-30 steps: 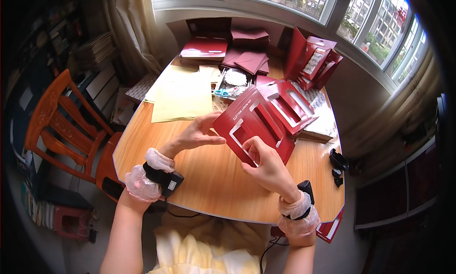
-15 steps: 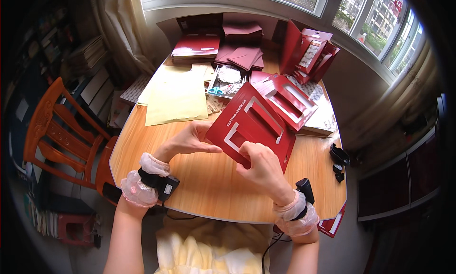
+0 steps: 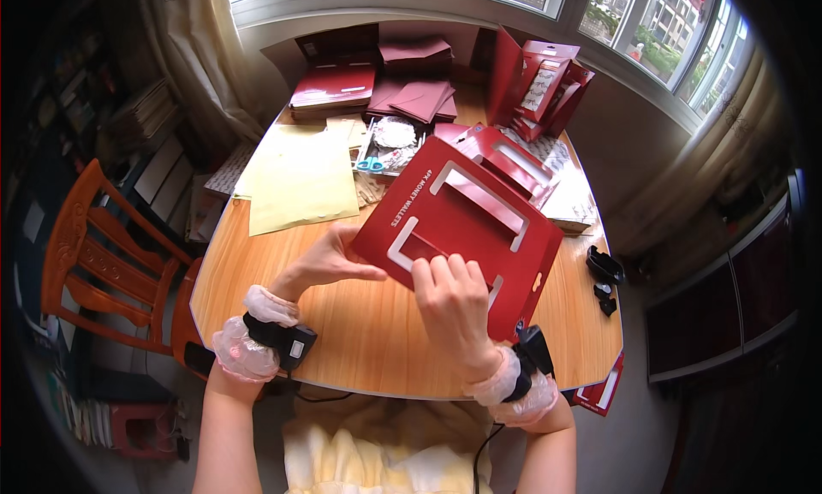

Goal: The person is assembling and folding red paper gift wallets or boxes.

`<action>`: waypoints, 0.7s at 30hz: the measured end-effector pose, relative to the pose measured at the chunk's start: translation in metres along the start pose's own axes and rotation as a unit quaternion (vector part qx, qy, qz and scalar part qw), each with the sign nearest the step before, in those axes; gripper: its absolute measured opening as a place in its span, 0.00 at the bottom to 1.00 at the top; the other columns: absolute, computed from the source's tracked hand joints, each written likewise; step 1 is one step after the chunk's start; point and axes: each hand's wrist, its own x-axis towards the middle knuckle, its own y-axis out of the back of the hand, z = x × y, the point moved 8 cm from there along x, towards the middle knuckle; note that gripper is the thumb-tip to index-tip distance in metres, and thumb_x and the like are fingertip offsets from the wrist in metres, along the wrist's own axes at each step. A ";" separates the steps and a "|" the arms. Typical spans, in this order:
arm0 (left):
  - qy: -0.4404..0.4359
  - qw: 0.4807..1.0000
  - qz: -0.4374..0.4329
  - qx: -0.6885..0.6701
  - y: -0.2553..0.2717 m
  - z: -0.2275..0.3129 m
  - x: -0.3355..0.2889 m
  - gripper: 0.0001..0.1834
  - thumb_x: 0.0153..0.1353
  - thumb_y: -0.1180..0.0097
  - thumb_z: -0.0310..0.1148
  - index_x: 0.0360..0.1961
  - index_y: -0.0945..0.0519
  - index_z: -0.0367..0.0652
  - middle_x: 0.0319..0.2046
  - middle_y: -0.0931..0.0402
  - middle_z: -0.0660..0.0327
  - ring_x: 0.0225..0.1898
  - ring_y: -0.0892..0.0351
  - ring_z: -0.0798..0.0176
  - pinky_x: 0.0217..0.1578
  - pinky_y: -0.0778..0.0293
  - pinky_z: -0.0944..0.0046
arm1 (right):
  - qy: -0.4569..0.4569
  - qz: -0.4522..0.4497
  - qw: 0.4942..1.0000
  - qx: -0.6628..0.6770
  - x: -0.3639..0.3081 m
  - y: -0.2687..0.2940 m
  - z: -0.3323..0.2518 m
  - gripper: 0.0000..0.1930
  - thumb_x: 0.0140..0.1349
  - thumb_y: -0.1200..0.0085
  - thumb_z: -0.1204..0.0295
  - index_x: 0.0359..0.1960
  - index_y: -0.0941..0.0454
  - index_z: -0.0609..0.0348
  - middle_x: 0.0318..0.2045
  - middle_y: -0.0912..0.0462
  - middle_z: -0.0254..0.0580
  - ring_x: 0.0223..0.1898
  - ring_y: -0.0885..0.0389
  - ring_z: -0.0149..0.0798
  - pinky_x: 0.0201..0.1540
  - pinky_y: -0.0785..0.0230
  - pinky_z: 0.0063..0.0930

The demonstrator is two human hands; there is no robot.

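Note:
A flat red cardboard sleeve (image 3: 479,216) with white-edged cut-out windows is held tilted above the table. My left hand (image 3: 325,261) has the sleeve's left corner between its thumb and fingers; the fingertips are partly behind the card. The right hand (image 3: 452,301) is curled over the lower window, its fingers bent at the cut-out's edge and their tips hidden. Just behind the sleeve lies another red cardboard sleeve (image 3: 514,156) with similar windows, partly covered by the held one.
Yellow sheets (image 3: 304,181) lie at the left, beside a tray (image 3: 390,160) with blue-handled scissors (image 3: 370,163). Dark red envelopes (image 3: 419,98) and stacked red folders (image 3: 334,87) stand at the back. A red open box (image 3: 505,79) is back right; small black items (image 3: 604,267) sit near the right edge.
The held sleeve has turned, so more of its face and its lower right edge show. My right hand has shifted slightly left and down, with the fingers now over the window edge.

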 end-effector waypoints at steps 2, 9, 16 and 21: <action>0.013 0.999 0.033 -0.024 -0.002 -0.011 0.006 0.27 0.60 0.26 0.23 0.61 0.20 0.34 0.52 0.15 0.61 0.50 0.16 0.70 0.54 0.19 0.66 | 0.013 -0.011 1.000 0.008 0.002 -0.011 0.012 0.05 0.57 0.44 0.74 0.30 0.29 0.51 0.25 0.28 0.36 0.32 0.26 0.38 0.38 0.33 0.34; -0.019 0.997 0.052 -0.062 0.000 -0.026 0.014 0.25 0.70 0.36 0.24 0.66 0.26 0.35 0.59 0.19 0.57 0.58 0.18 0.65 0.60 0.19 0.64 | -0.074 -0.075 0.978 0.178 -0.006 -0.044 0.042 0.17 0.51 0.28 0.70 0.35 0.26 0.57 0.33 0.22 0.42 0.40 0.22 0.45 0.44 0.28 0.39; -0.002 0.998 0.044 -0.033 0.000 -0.031 0.013 0.24 0.71 0.37 0.25 0.66 0.26 0.36 0.57 0.18 0.58 0.57 0.17 0.64 0.59 0.19 0.62 | -0.145 -0.086 0.957 0.237 -0.010 -0.043 0.047 0.15 0.52 0.28 0.71 0.36 0.22 0.58 0.32 0.18 0.41 0.38 0.18 0.47 0.40 0.25 0.42; 0.017 0.998 0.058 -0.028 0.000 -0.038 0.014 0.22 0.71 0.37 0.28 0.64 0.24 0.36 0.55 0.16 0.58 0.55 0.16 0.64 0.57 0.19 0.61 | -0.159 -0.089 0.955 0.234 -0.009 -0.043 0.048 0.13 0.52 0.30 0.75 0.37 0.22 0.57 0.35 0.17 0.40 0.41 0.19 0.45 0.41 0.23 0.39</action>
